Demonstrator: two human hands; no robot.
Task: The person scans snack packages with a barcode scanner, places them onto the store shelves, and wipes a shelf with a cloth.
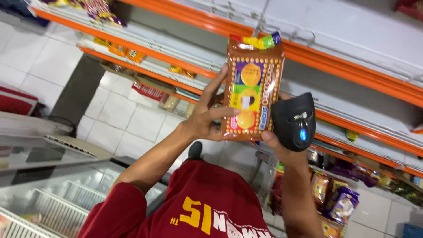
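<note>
Biscuit packet, a glossy orange-brown plastic wrapper patterned with round biscuits and coloured panels, stands upright in my left hand, thumb across its front and fingers spread along its left edge, in front of the orange-edged shop shelves. My right hand closes around a black, rounded barcode scanner with a small blue light, touching the packet's right edge. My right fingers are mostly hidden behind the scanner; my red shirt is cut off at the frame's bottom.
</note>
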